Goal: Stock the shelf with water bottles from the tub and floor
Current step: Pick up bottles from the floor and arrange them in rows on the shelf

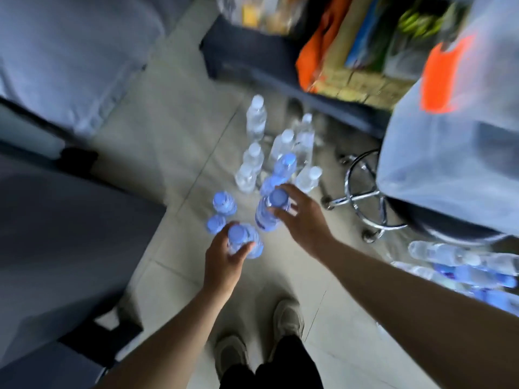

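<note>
My left hand (226,258) is curled round the neck of a blue-capped water bottle (244,240), gripping it just below the cap. My right hand (300,217) has fingers spread and bent over the cap of a second blue-capped bottle (268,211); through the blur I cannot tell whether they have closed on it.

Both bottles stand on the tiled floor (179,113), with more blue-capped ones just beside them and a cluster of white-capped bottles (255,119) farther out toward the dark shelf base (252,49).

Further bottles lie heaped at the right edge of view (460,265), perhaps in the tub.

I judge these full, so fairly heavy, with thin walls that dent and slip; the ridged neck is the firmest hold.
</note>
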`<state>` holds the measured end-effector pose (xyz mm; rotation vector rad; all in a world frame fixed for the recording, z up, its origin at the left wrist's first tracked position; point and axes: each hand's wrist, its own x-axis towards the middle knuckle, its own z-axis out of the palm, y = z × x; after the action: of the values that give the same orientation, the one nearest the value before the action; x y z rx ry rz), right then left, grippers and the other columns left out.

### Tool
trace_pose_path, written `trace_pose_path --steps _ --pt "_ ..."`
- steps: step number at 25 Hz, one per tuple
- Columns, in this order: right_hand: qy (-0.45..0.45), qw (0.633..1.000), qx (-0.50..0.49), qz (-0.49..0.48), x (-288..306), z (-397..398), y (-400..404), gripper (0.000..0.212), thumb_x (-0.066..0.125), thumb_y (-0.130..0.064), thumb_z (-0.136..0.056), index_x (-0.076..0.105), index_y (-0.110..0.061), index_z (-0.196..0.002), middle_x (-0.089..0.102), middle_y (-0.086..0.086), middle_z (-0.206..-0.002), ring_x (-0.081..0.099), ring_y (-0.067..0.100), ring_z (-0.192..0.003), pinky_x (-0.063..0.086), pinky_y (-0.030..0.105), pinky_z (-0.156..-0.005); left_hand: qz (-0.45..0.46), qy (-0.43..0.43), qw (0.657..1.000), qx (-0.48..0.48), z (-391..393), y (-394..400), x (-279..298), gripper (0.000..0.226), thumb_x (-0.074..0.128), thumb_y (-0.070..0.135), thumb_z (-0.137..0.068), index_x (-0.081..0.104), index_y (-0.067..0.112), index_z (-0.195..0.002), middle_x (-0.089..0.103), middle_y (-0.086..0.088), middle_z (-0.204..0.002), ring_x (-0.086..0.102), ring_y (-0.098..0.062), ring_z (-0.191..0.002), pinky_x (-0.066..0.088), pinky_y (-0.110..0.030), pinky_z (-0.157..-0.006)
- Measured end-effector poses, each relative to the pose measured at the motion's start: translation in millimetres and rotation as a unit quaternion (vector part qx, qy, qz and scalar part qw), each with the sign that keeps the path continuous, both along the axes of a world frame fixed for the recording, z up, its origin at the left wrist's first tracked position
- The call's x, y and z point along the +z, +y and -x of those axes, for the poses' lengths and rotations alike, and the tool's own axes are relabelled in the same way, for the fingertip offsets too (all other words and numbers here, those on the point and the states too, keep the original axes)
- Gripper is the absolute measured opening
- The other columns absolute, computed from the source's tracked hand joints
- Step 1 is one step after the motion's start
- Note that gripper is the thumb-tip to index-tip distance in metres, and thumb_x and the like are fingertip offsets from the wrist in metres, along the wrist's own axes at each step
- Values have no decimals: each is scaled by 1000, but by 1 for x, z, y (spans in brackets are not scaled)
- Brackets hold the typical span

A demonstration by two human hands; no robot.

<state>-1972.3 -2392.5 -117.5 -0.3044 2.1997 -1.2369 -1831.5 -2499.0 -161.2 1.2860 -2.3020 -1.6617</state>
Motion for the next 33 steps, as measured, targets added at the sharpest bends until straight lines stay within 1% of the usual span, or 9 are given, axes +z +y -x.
trace_pose_path --steps 3,7,13,18,21,24,27,30,33 --pt "7 999 -30 28 78 -2 9 32 68 -32 -75 58 -37 -105 65 -11 -100 60 15 -98 48 38 -94 2 25 1000 -13 9 -4 68 37 65 40 -67 58 38 -103 68 11 -99 64 -13 -91 47 -26 -80" --pt "31 992 -96 74 183 -2 23 29 66 -38 -70 56 -50 -94 65 -19 -99 60 7 -96 48 33 -92 11 61 998 -28 24 -11 163 33 75 31 -72 63 27 -102 70 6 -93 66 -16 -87 48 -21 -71" --pt "99 977 -160 96 340 15 50 24 70 -17 -80 58 -32 -95 62 -15 -86 57 11 -83 43 14 -69 59 100 990 -75 63 -24 318 38 51 62 -52 58 35 -77 67 9 -74 60 1 -67 41 -19 -60" --pt "237 952 -166 98 506 55 86 21 71 -15 -81 55 -24 -91 57 -13 -76 54 9 -73 37 6 -62 118 186 969 -114 133 -22 478 53 55 64 -54 63 17 -78 69 -1 -74 66 -21 -76 51 -36 -69" --pt "284 933 -189 116 595 84 107 17 70 -18 -83 59 -16 -95 56 -8 -76 49 8 -69 38 10 -61 128 231 953 -147 181 -4 579 29 70 50 -65 58 24 -68 64 7 -68 64 -22 -74 45 -28 -61" --pt "336 908 -218 127 679 119 134 15 68 -22 -85 59 -15 -95 60 0 -83 51 14 -74 41 19 -65 158 269 933 -181 229 23 678 15 74 32 -75 61 23 -77 66 2 -75 63 -21 -75 44 -27 -61" --pt "375 889 -229 125 751 161 163 21 66 -27 -86 60 -11 -98 63 5 -91 54 18 -81 44 27 -76 160 308 912 -219 282 51 757 20 74 32 -75 67 23 -91 68 -1 -79 66 -21 -79 49 -30 -69" --pt "407 873 -240 118 800 215 195 26 65 -30 -86 60 -7 -99 63 6 -91 53 17 -81 46 33 -79 139 340 901 -231 340 81 817 17 75 31 -73 66 31 -88 69 2 -85 67 -18 -83 53 -30 -75" --pt "415 871 -237 116 830 283 226 23 65 -31 -86 60 -11 -96 61 1 -87 52 16 -74 42 26 -67 135 352 894 -242 407 113 858 16 76 32 -73 65 34 -85 69 5 -89 66 -14 -84 51 -25 -69"
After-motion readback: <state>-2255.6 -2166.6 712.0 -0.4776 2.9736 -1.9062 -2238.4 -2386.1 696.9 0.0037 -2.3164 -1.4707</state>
